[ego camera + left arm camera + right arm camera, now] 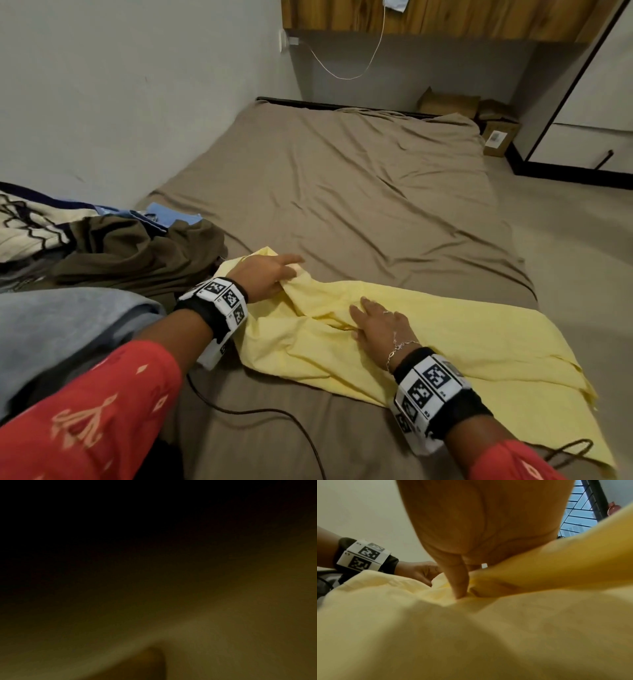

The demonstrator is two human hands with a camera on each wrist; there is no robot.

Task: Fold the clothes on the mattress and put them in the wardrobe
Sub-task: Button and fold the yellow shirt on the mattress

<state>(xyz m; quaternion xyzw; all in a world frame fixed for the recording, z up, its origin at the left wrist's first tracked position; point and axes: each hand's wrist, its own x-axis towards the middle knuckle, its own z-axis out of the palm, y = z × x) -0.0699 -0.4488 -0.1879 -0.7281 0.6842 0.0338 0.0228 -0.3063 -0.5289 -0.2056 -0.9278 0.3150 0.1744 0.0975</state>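
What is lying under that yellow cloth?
The yellow cloth lies on the brown bedsheet, with both hands on top. Whether anything else lies beneath it cannot be seen; the cloth covers it.

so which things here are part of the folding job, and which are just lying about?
Job:
yellow garment, left hand gripping it, right hand flat on it
clothes pile
wardrobe

Lying about:
cardboard boxes
white cable
dark cord

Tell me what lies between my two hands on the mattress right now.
Only yellow cloth: a bunched ridge of it runs from the left hand, which grips it, to the right hand, resting flat on it. The head view shows this.
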